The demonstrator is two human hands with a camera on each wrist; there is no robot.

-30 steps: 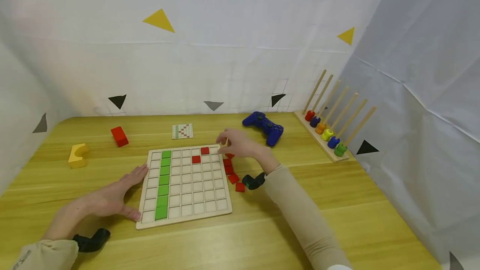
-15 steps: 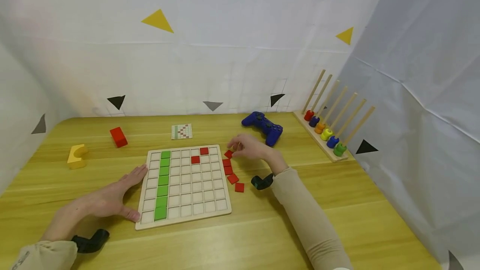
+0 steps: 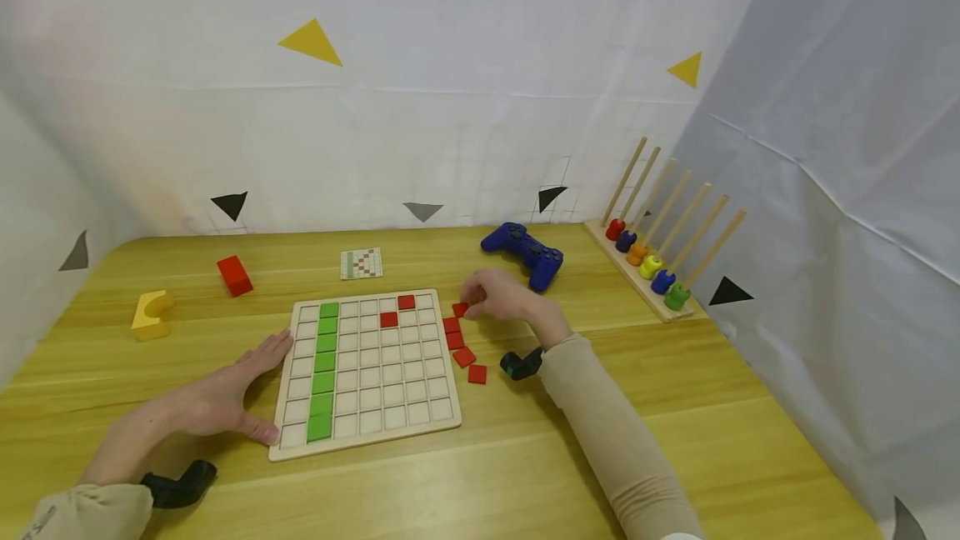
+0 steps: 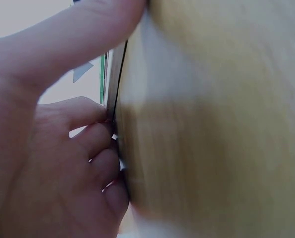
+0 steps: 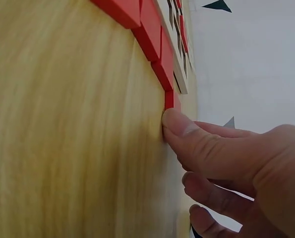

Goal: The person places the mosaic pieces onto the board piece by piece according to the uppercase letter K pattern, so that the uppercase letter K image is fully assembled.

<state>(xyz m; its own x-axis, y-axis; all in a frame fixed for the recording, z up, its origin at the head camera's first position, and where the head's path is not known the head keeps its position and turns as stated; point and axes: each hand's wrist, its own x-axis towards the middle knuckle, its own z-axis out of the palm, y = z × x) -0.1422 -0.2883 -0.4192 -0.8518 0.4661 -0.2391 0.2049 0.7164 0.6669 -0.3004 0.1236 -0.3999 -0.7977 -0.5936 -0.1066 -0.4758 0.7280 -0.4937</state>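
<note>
A wooden grid board [image 3: 396,397] lies flat on the table, with a column of green tiles [image 3: 324,360] and two red tiles [image 3: 388,320] in its squares. My left hand [image 3: 213,400] rests along the board's left edge, fingers straight and thumb spread toward the near corner; the left wrist view has this hand [image 4: 63,163] against the edge. Just off the board's upper right corner, my right hand [image 3: 501,294] pinches a small red tile [image 5: 172,99] between thumb and fingers, low at the tabletop. Several more loose red tiles [image 3: 455,340] lie along the board's right side.
Behind the board lies a small pattern card [image 3: 362,263]. A blue game controller [image 3: 525,254] is beyond my right hand. A peg stand [image 3: 637,269] with coloured beads stands at the right. A red block [image 3: 235,276] and a yellow arch block [image 3: 152,315] sit at the left.
My right hand has moved from the board's upper right corner to the right, off the board, and its fingers have closed on a loose red tile. The left hand stays at the board's edge.
</note>
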